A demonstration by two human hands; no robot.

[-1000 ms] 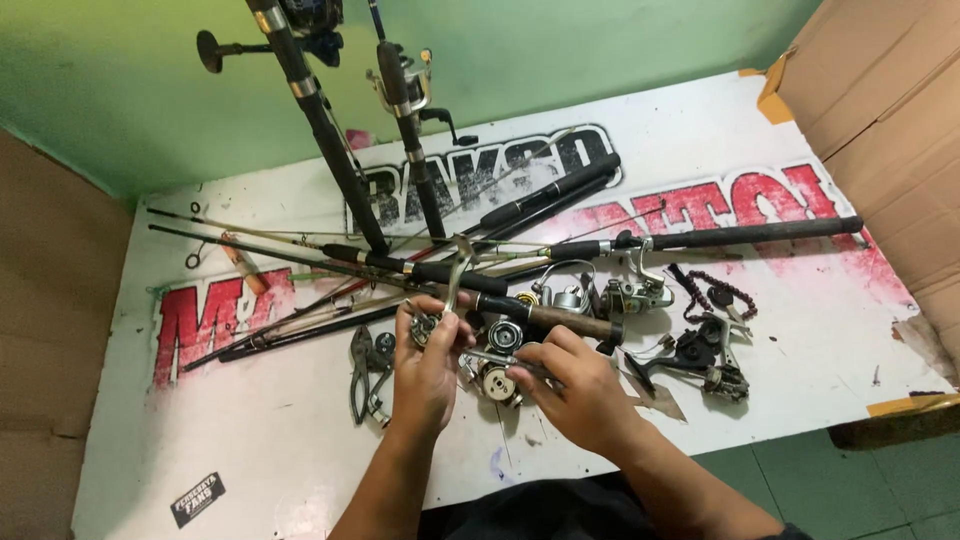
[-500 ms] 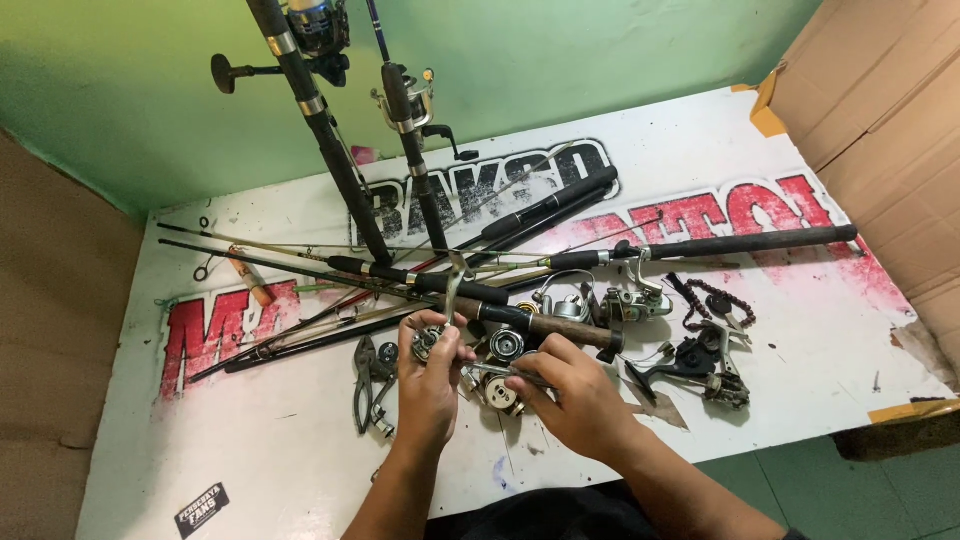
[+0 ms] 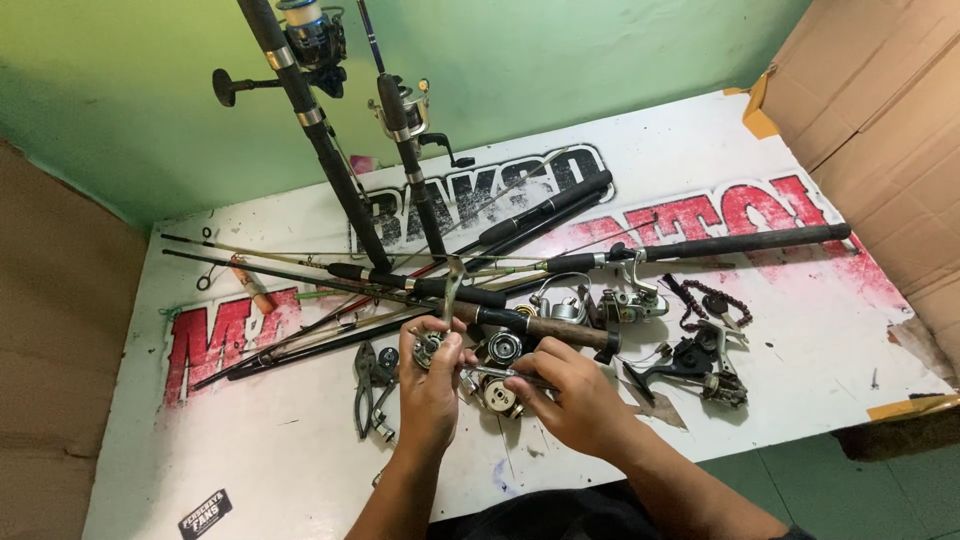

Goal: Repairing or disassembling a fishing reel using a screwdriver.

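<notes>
My left hand (image 3: 428,385) grips the round metal body of a fishing reel (image 3: 432,348), whose thin bail arm sticks up toward the rods. My right hand (image 3: 572,396) pinches a slim metal tool (image 3: 490,373) that points left at the reel. Just under both hands lie loose reel parts (image 3: 497,396), among them a round spool (image 3: 503,347). A pile of dark fishing rods (image 3: 420,287) crosses the white board right behind my fingers.
Pliers (image 3: 368,388) lie left of my left hand. A silver reel (image 3: 630,298) and a black reel (image 3: 700,362) sit to the right, by a bead string (image 3: 700,300). Two rods with reels (image 3: 310,130) lean on the green wall. Cardboard (image 3: 880,130) flanks the white painted board (image 3: 250,440).
The view shifted slightly. Both hands stay on the reel, with my right hand's tool brought closer to it.
</notes>
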